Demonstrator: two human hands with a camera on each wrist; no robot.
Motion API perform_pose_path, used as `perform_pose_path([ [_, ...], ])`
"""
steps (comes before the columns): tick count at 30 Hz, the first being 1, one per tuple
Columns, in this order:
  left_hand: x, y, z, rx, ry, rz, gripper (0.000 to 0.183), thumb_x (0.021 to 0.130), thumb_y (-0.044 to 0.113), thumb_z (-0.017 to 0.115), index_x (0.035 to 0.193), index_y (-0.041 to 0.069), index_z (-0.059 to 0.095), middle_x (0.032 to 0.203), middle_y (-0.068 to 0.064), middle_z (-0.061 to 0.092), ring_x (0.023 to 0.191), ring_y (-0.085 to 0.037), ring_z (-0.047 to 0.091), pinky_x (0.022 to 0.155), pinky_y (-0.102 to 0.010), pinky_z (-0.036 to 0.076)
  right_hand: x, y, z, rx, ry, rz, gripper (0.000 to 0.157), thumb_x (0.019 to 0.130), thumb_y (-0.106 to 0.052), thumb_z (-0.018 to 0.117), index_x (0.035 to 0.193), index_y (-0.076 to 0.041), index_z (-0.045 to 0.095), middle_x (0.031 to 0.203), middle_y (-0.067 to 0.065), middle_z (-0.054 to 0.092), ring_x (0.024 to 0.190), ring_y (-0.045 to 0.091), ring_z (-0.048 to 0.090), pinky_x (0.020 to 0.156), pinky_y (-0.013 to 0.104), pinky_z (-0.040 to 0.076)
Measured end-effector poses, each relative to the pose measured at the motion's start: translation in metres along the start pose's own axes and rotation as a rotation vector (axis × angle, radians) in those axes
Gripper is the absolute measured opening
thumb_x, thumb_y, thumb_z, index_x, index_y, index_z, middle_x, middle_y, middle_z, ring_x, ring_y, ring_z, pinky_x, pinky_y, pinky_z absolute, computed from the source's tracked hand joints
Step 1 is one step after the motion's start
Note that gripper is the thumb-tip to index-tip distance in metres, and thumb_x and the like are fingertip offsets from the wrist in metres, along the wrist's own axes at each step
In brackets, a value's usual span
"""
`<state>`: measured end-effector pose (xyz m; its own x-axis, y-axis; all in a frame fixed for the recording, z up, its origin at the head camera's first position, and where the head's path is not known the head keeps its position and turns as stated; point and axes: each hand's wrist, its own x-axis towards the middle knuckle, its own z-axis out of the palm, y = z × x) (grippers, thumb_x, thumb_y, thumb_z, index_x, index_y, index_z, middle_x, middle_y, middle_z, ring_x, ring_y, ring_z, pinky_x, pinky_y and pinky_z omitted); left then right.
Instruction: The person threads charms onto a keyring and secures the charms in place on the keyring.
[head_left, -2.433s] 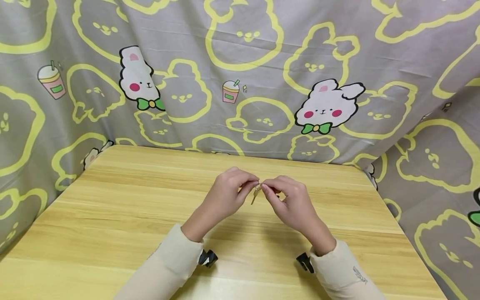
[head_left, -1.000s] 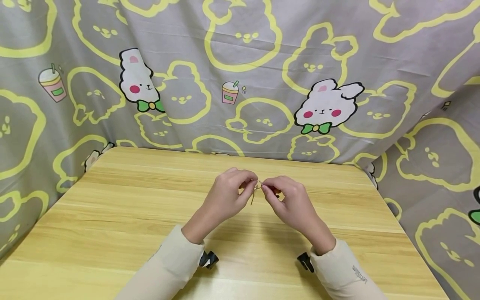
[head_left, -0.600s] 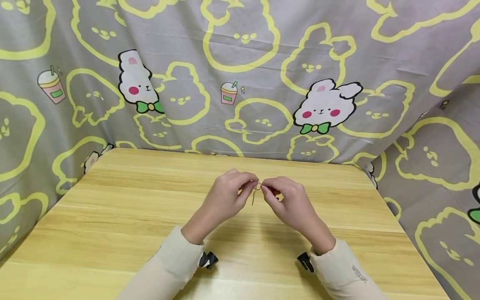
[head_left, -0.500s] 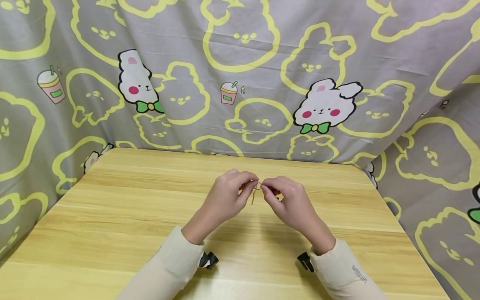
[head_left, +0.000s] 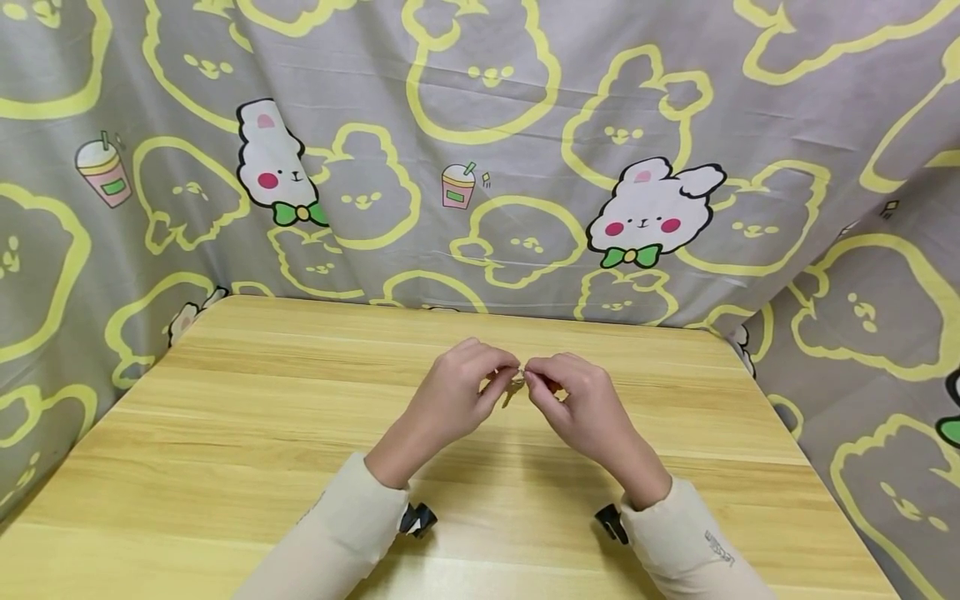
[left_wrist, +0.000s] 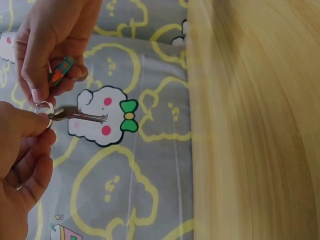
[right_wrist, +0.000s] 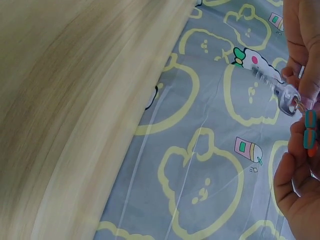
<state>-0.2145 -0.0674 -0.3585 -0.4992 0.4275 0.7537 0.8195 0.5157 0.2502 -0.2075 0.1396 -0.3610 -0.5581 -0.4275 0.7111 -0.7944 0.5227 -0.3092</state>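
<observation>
A small metal key (head_left: 511, 395) hangs from a thin split key ring (left_wrist: 46, 106) between the two hands, above the table. My left hand (head_left: 455, 387) pinches the ring between thumb and index finger. Facing it, my right hand (head_left: 579, 402) has thumb and fingertip at the ring's other side. A teal and orange trinket (left_wrist: 62, 71) shows beside the curled fingers of the right hand; in the right wrist view the same trinket (right_wrist: 310, 132) lies by the fingertips. How the trinket joins the ring is hidden by the fingers.
The wood-grain table (head_left: 225, 467) spreads under both hands. Behind and beside it hangs a grey curtain (head_left: 390, 100) printed with yellow outlines and white rabbits. Black straps or clips (head_left: 417, 520) stick out at the sleeve cuffs.
The key has swung and turned between the hands, from edge-on to showing more of its flat side. The ring has turned and the fingertips have shifted slightly; both arms stay in place.
</observation>
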Motion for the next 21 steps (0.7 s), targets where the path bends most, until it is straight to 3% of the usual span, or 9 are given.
perform_pose_path([
  [12, 0.0002, 0.0005, 0.0011, 0.014, -0.004, -0.021, 0.005, 0.093, 0.002, 0.072, 0.096, 0.006, 0.074, 0.088, 0.001, 0.074, 0.079, -0.013, 0.065, 0.069, -0.022, 0.054, -0.0012, -0.0008, -0.0010, -0.001, -0.016, 0.022, 0.007, 0.095, -0.004, 0.071, 0.097, -0.007, 0.077, 0.083, -0.004, 0.069, 0.069, 0.006, 0.055, 0.058, 0.024, 0.050],
  [21, -0.0002, -0.0004, 0.0001, 0.023, 0.046, -0.060, 0.006, 0.094, 0.002, 0.070, 0.093, 0.006, 0.074, 0.086, 0.000, 0.073, 0.075, -0.013, 0.064, 0.067, -0.023, 0.053, -0.0009, -0.0022, -0.0001, 0.012, -0.032, 0.020, 0.008, 0.094, -0.004, 0.072, 0.097, -0.008, 0.077, 0.084, -0.003, 0.070, 0.071, 0.007, 0.058, 0.059, 0.031, 0.055],
])
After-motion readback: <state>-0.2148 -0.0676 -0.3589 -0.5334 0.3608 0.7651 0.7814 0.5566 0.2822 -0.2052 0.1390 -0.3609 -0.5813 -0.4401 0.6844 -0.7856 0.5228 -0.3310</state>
